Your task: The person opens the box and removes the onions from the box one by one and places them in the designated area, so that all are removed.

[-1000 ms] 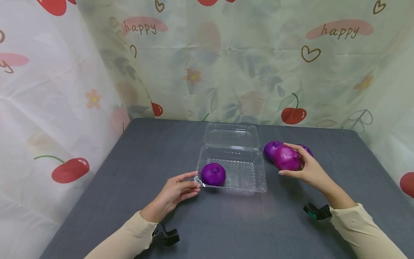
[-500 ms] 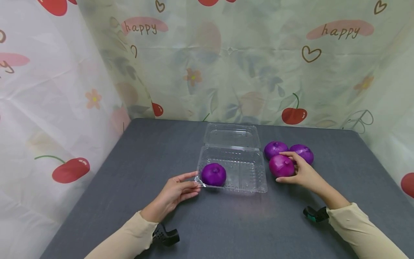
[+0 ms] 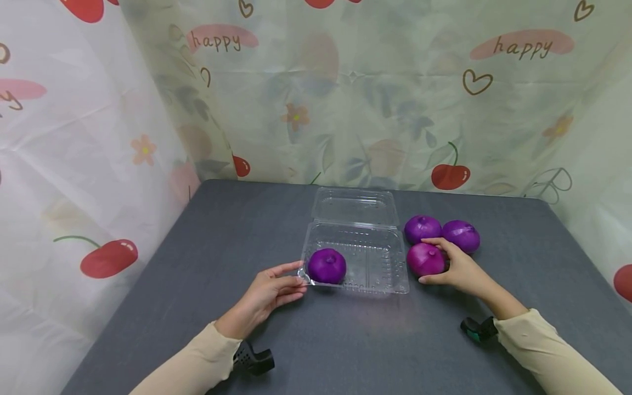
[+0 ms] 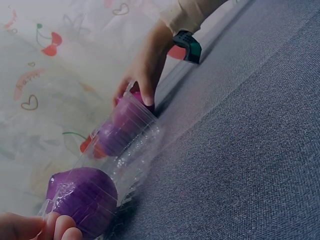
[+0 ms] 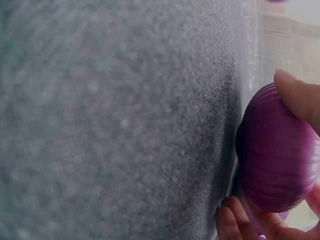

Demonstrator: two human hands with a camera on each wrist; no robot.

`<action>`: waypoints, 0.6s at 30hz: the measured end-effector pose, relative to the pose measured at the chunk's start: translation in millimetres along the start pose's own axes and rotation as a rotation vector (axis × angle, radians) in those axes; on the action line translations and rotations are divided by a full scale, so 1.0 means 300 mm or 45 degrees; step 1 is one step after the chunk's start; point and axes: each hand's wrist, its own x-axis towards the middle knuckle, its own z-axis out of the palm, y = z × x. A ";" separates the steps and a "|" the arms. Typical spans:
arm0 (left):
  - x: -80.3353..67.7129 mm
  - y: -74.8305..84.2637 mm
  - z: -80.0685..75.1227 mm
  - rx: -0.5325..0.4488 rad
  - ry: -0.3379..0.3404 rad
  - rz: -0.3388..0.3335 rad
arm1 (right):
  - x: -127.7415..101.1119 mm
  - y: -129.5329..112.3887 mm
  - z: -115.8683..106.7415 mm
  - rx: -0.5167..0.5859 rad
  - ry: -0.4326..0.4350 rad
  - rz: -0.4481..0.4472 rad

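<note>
A clear plastic clamshell container lies with its lid folded back, and one red onion sits in its front left corner. My left hand pinches the container's left front corner between thumb and fingers. Just right of the container, my right hand grips another red onion, thumb on the near side and fingers on the far side. In the right wrist view this onion is low at the grey cloth, its ribbed magenta skin facing the camera. Two more red onions, one left and one right, rest right behind it.
The container's raised-edge lid extends toward the back of the grey cloth-covered table. A patterned curtain hangs behind the table and along both sides. Black wrist cameras, one left and one right, jut under the sleeves.
My right hand has brought its onion leftward and down, close to the container's right side, uncovering the onion behind on the right. My left hand stays at the container's corner.
</note>
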 end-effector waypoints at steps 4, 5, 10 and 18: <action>-0.001 0.001 0.000 -0.005 -0.010 -0.002 | 0.000 0.000 -0.001 -0.006 -0.004 0.005; -0.001 0.001 -0.001 -0.007 -0.012 -0.002 | 0.000 0.000 -0.001 -0.007 -0.005 0.009; -0.002 0.002 -0.001 -0.009 -0.009 -0.002 | -0.002 -0.002 -0.003 -0.002 -0.012 0.034; 0.000 0.000 0.000 -0.001 0.007 0.004 | -0.002 0.003 -0.004 0.024 -0.024 0.035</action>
